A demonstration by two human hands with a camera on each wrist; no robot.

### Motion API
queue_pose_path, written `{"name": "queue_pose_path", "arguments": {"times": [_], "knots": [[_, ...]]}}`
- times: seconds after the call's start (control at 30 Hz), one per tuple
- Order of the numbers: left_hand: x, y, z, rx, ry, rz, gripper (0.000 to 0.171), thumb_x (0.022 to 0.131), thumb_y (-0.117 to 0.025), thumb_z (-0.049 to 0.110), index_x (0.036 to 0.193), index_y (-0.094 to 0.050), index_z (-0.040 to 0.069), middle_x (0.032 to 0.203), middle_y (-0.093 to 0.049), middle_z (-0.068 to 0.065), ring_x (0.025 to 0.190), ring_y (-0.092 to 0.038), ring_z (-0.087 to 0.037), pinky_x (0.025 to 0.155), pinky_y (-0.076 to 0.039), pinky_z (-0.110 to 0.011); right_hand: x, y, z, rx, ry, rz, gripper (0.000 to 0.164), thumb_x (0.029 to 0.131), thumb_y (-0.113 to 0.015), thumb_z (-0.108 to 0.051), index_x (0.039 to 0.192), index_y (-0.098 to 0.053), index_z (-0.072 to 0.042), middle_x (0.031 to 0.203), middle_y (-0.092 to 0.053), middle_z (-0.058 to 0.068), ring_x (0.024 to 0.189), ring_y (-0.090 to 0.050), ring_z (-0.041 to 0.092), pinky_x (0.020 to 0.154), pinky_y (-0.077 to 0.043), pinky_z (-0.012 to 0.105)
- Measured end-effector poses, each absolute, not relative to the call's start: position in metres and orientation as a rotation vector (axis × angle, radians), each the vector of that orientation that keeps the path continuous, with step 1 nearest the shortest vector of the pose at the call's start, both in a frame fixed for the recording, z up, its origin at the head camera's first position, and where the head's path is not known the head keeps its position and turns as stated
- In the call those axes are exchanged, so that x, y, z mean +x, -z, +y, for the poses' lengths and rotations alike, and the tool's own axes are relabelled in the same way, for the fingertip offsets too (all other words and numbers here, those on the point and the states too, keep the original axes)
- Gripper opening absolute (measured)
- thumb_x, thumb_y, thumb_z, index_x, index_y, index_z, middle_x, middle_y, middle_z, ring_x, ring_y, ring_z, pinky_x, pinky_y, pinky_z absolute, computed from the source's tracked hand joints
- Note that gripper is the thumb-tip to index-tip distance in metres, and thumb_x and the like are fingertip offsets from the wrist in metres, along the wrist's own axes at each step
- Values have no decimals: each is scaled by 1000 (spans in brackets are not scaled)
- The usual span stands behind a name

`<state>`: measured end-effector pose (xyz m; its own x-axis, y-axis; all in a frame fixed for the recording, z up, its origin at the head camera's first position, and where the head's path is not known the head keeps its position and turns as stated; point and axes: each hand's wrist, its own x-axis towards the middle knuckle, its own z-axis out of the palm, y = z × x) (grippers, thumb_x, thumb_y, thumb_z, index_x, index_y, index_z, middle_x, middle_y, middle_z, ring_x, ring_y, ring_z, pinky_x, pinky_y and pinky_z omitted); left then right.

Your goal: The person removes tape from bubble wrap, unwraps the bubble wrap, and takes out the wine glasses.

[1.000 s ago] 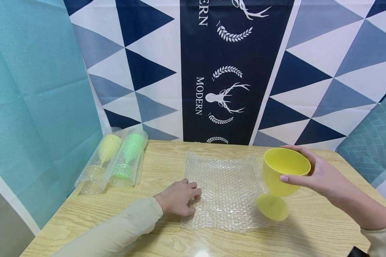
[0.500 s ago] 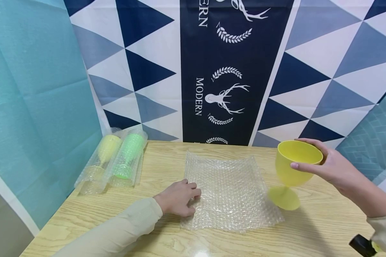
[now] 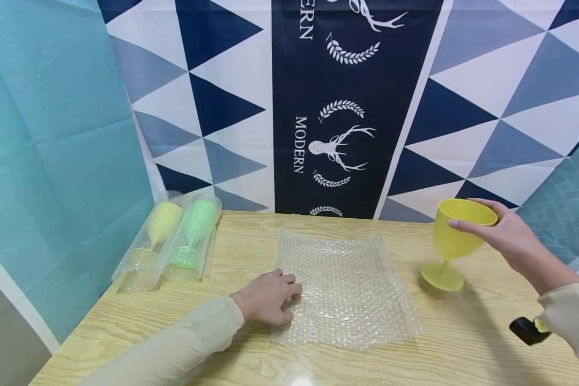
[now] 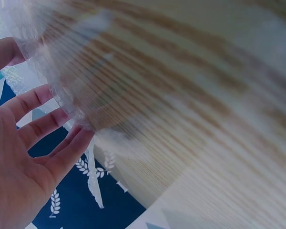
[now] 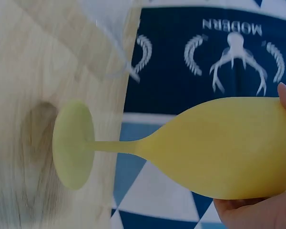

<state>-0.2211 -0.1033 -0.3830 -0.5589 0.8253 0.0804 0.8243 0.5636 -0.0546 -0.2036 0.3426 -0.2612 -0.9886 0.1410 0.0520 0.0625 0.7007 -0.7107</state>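
My right hand [image 3: 516, 236] grips a yellow plastic goblet [image 3: 458, 233] round the upper part of its bowl, thumb on the near side. In the right wrist view the goblet [image 5: 219, 148] shows its thin stem and round foot, with a shadow on the tabletop just beyond the foot. My left hand [image 3: 270, 297] rests its fingertips on the left edge of a flat sheet or bag of clear bubble wrap [image 3: 342, 289]. Seen from the left wrist, that hand's fingers [image 4: 38, 129] touch the edge of the clear plastic and are only loosely bent.
At the table's back left lie a yellow goblet [image 3: 164, 222] and a green goblet [image 3: 193, 230], each inside bubble wrap. A black object [image 3: 529, 331] sits at my right sleeve. The wood-grain table [image 3: 251, 236] meets a patterned cloth backdrop [image 3: 241, 155].
My right hand has carried the yellow goblet to the right and towards the back of the table, off the bubble wrap's right edge. My left hand has stayed in place.
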Motion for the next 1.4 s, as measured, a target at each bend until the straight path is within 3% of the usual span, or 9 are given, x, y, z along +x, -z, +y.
{"name": "queue_pose_path", "arguments": {"times": [0.17,0.33,0.4,0.7,1.1,1.4], "knots": [[-221,383,-102,-1431,-21,-2686,25,75,-65,35,94,-59,21,83,-54,8,69,-39,-8,63,-33,-18,-219,264,355,-273,-1143,-2783,96,89,-62,-48,153,-9,-3,112,-46,-1,80,-48,-6,70,-43,18],[-220,385,-102,-1410,-20,-2708,24,74,-66,36,92,-58,22,82,-52,9,70,-40,-7,63,-33,-18,-239,269,362,-337,-1106,-2754,102,86,-61,-56,153,-7,-2,129,-40,19,98,-46,19,75,-40,27],[-220,385,-101,-1400,-15,-2717,25,73,-67,37,91,-58,22,83,-52,10,71,-40,-8,63,-33,-18,-248,271,365,-360,-1118,-2728,104,85,-61,-57,153,-6,-1,129,-39,19,101,-45,24,73,-42,26],[-220,384,-103,-1415,-3,-2679,24,73,-66,35,91,-58,21,81,-52,9,69,-39,-8,62,-33,-18,-278,278,371,-442,-1209,-2630,114,79,-63,-64,153,-4,-1,125,-40,15,100,-46,21,68,-45,18],[-220,383,-103,-1410,-30,-2670,23,75,-65,36,92,-59,22,82,-52,9,69,-40,-8,62,-34,-18,-294,280,379,-471,-1267,-2582,111,80,-66,-60,153,-7,-1,116,-41,4,90,-45,8,65,-46,14],[-219,385,-103,-1405,-35,-2693,23,75,-65,35,92,-58,22,82,-51,9,69,-38,-8,61,-30,-17,-300,284,383,-563,-1262,-2567,115,76,-66,-64,152,-8,0,119,-40,11,96,-44,18,68,-46,20]]}}
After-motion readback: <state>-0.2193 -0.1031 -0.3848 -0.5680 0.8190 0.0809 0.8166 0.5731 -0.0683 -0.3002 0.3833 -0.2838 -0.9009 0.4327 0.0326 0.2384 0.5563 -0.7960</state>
